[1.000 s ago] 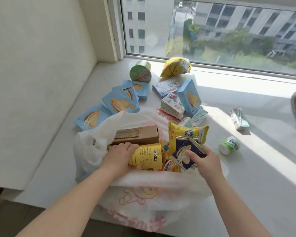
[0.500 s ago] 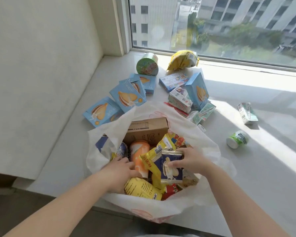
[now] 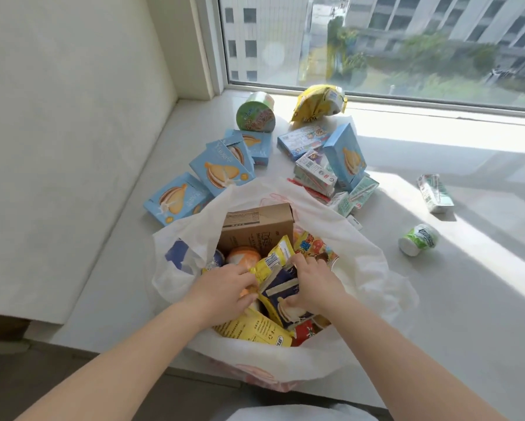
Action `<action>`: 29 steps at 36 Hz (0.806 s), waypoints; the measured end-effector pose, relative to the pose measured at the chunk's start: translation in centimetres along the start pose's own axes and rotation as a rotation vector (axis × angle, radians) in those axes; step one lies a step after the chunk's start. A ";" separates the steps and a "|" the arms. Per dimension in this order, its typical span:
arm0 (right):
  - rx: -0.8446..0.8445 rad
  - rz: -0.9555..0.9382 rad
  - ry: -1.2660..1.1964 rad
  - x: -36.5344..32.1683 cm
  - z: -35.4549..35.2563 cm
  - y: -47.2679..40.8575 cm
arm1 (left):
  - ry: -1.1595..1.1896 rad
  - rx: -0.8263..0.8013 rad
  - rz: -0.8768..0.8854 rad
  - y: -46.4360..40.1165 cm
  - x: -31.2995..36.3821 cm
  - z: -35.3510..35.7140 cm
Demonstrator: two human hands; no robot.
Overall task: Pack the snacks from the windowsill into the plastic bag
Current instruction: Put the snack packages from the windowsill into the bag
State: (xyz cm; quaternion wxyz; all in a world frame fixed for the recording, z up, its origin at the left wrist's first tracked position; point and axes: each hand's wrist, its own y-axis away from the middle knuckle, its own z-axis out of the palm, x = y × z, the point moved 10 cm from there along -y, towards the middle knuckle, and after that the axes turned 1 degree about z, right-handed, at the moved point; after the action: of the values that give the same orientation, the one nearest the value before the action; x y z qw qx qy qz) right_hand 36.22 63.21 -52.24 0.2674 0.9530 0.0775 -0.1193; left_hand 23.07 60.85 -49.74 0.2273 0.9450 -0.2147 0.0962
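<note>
Head view, crinkly white plastic bag (image 3: 358, 268), right hand (image 3: 312, 279) pinching glossy navy packet (image 3: 281, 294), left hand (image 3: 224, 288) curled around yellow foil packet (image 3: 271, 262).

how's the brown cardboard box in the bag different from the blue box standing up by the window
The brown cardboard box sits inside the plastic bag; the blue box is out on the windowsill. The brown cardboard box is plain with small black print; the blue box carries a picture of a cream-filled sandwich biscuit. The brown cardboard box has snacks packed against its near side, while the blue box stands on end, leaning among small cartons. Both are rectangular cardboard packs.
</note>
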 end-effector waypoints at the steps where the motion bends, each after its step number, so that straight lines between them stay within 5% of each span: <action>1: 0.022 -0.012 -0.042 -0.1 -0.7 0.1 | 0.027 0.030 0.000 -0.4 0.4 -0.9; 7: 0.412 -0.029 -0.336 3.0 -9.5 0.9 | 0.102 0.186 0.048 -5.4 3.6 -7.5; 11: 0.525 0.084 -0.443 8.8 -12.7 0.9 | 0.108 0.294 0.042 -10.2 4.9 -10.8; 19: 0.295 0.344 -0.455 17.3 -9.8 -4.1 | -0.029 0.275 -0.045 -19.8 5.5 -12.1; 29: 0.020 0.576 -0.631 24.0 -3.2 -9.7 | 0.110 -0.123 -0.244 -29.2 4.4 -4.8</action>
State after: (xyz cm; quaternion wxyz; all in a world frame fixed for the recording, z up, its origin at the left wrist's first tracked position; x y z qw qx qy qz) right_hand 57.78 75.14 -60.81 0.2913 0.8551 -0.2787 -0.3261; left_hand 39.70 84.97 -55.61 0.3063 0.9416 -0.0910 0.1060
